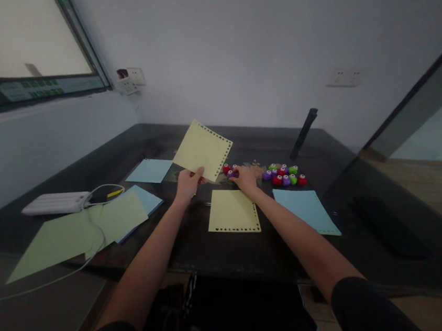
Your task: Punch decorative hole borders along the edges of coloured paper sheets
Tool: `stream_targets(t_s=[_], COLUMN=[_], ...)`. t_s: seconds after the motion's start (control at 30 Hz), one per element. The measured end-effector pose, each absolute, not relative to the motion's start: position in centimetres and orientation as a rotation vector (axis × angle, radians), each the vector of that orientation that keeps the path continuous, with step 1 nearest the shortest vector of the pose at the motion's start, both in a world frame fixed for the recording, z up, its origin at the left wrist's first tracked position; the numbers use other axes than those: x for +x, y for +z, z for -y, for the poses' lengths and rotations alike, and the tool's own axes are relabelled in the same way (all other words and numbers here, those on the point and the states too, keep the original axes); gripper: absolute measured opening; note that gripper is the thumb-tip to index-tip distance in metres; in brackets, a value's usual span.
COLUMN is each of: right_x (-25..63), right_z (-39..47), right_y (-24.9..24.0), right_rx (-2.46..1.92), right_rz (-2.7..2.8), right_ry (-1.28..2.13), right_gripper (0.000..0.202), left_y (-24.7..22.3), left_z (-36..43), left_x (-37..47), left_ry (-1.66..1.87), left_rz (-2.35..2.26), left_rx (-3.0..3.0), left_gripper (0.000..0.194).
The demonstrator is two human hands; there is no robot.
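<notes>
My left hand (188,183) is closed, pinching a pale yellow paper sheet (200,149) at its near edge. The sheet is tilted up off the table, with small holes punched along its right edge. My right hand (246,178) has its fingers closed around a small purple craft punch (231,174). Beside those fingers stands a red craft punch (226,168), just past the raised sheet's edge. Below my hands a second yellow sheet (231,209) lies flat, with holes along its bottom and right edges.
Several red, purple and green craft punches (285,174) cluster right of my right hand. Blue sheets lie at right (306,209) and left (150,170). Pale green sheets (66,232), a white power bank (57,202) and its cable are at left. A dark upright bar (304,133) stands behind.
</notes>
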State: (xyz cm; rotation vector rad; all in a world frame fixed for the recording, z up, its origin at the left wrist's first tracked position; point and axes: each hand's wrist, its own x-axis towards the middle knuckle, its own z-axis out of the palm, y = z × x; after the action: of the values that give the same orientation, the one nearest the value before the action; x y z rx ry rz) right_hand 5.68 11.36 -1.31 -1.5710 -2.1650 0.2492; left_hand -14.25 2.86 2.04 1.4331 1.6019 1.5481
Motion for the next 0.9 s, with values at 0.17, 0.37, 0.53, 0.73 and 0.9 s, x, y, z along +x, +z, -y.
stream_targets(t_s=[0.17,0.37,0.53,0.73,0.9], right_x=[6.4,7.5,7.4,6.3,5.7], right_z=[-11.6,-12.8,-13.2,-12.7,-12.1], right_y=[-1.1,-1.0,-0.8,-0.5,-0.7], right_rx=[-1.483,-1.545,-1.627,-1.599,-1.485], right_rz=[2.141,1.937,1.941,1.937,1.997], right_ry=[0.345,0.414,0.352,0.311,0.289], right_gripper=[0.026,0.022,0.021,0.024,0.022], left_y=[2.2,1.5,1.6,1.8,1.7], left_z=[-2.6,-3.1,-3.1,-3.0,-3.0], left_x=[-14.0,-14.2,-14.0,-14.1,-14.2], left_ry=[1.507,1.503,1.471,1.5,1.499], left_rz=[-1.599,-1.59,-1.642,-1.608,-1.596], left_rx=[1.463,1.471,1.487,1.473,1.496], left_gripper=[0.037,0.038,0.038,0.037,0.04])
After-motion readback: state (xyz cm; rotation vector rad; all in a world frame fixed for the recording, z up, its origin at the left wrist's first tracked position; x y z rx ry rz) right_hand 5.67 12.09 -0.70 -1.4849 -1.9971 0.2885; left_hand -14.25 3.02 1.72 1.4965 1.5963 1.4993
